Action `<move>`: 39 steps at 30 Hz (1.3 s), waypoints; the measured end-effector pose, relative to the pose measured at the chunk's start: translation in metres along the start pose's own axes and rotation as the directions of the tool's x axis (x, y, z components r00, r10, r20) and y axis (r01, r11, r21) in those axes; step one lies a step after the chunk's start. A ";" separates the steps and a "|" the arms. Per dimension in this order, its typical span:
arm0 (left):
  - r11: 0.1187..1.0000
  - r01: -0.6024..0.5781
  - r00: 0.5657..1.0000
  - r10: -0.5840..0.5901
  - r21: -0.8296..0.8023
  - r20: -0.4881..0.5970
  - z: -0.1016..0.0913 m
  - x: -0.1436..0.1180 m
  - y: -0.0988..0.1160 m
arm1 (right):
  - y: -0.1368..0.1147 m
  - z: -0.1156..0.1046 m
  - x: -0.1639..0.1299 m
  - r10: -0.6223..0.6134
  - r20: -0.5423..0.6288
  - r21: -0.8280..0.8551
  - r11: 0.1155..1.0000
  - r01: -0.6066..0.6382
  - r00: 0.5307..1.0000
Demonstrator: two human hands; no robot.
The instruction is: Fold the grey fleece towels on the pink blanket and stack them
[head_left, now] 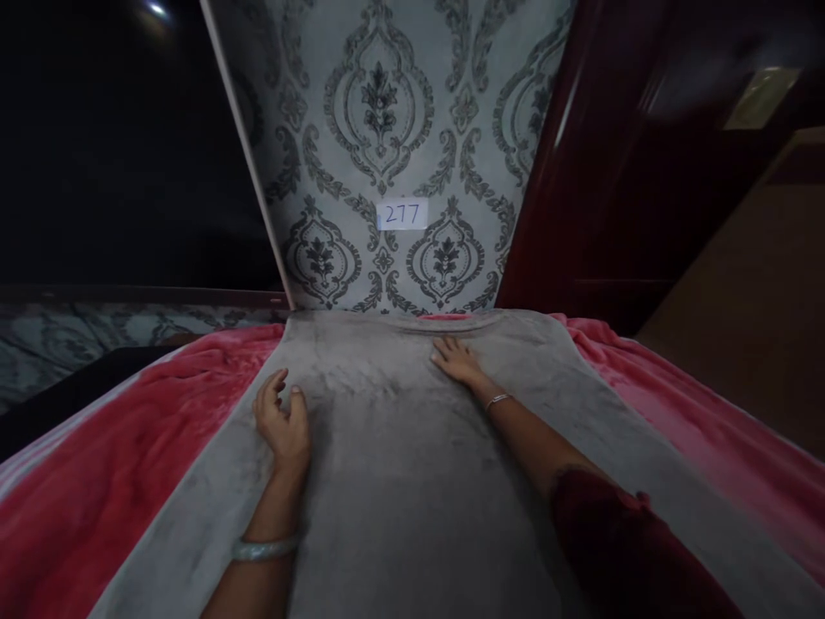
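Grey garment (400, 464) lies flat on the red blanket (96, 481), neckline at the far end, toward the patterned wall (387, 103). Left hand (282, 419) rests on the garment's left part, fingers loosely curled, not gripping anything; pale bangle (264, 548) on that wrist. Right hand (459, 358) lies flat and open, palm down on the garment just below the neckline; thin bracelet (498, 399) at the wrist, dark red sleeve (619, 542) further back. White label "277" (401, 214) on the wall, beyond the garment's neckline.
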State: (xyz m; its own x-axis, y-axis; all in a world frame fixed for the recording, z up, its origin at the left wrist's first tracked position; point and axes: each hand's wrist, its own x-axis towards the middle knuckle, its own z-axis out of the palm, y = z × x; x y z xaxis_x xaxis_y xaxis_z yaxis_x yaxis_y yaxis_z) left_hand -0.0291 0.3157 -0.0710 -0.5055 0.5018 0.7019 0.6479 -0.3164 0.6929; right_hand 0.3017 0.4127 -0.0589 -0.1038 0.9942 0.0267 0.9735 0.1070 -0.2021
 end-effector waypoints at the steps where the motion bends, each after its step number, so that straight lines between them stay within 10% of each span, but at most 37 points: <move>1: 1.000 0.013 0.999 -0.014 -0.013 -0.034 -0.001 0.001 0.000 | -0.020 0.006 0.004 -0.084 0.013 0.003 0.996 0.084 0.996; 7: 0.998 0.027 0.982 -0.036 -0.053 -0.187 -0.010 0.010 -0.001 | -0.158 0.040 -0.025 -0.626 0.053 0.071 0.779 0.623 0.778; 11: 0.988 0.127 0.937 -0.148 -0.088 -0.317 -0.025 0.027 -0.017 | -0.205 0.057 -0.080 -0.890 -0.029 0.112 0.450 0.886 0.455; 13: 0.972 0.186 0.886 -0.230 -0.146 -0.403 -0.031 0.035 -0.029 | -0.208 0.057 -0.092 -0.930 -0.043 0.127 0.357 0.926 0.364; 15: 0.949 0.235 0.828 -0.309 -0.212 -0.467 -0.034 0.040 -0.040 | -0.197 0.049 -0.084 -0.871 -0.031 0.122 0.483 0.867 0.490; 18: 0.885 0.339 0.745 -0.459 -0.318 -0.483 -0.033 0.042 -0.053 | -0.160 0.032 -0.044 -0.514 -0.029 0.055 0.855 0.515 0.857; 23: 0.825 0.411 0.679 -0.561 -0.388 -0.473 -0.028 0.037 -0.059 | -0.097 0.025 0.015 -0.090 -0.052 -0.001 0.996 0.090 0.995; 26: 0.843 0.389 0.693 -0.533 -0.370 -0.486 -0.029 0.034 -0.057 | -0.109 0.036 0.028 -0.086 -0.020 -0.020 0.996 0.086 0.996; 31: 0.896 0.294 0.712 -0.437 -0.332 -0.550 -0.045 0.040 -0.054 | -0.214 0.063 0.017 -0.431 0.029 -0.004 0.902 0.431 0.902; 35: 0.933 0.234 0.704 -0.358 -0.275 -0.614 -0.060 0.046 -0.049 | -0.287 0.081 -0.026 -0.732 0.042 0.050 0.681 0.731 0.680; 39: 0.944 0.241 0.687 -0.331 -0.226 -0.647 -0.067 0.048 -0.046 | -0.302 0.085 -0.057 -0.900 0.014 0.111 0.435 0.894 0.436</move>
State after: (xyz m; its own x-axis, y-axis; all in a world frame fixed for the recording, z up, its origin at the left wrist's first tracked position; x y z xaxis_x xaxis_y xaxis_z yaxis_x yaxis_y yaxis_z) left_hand -0.1215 0.3004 -0.0579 -0.9303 -0.0714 0.3598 0.3605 -0.3597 0.8606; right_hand -0.0037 0.3242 -0.0830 -0.9240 0.3376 0.1795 0.3083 0.9356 -0.1722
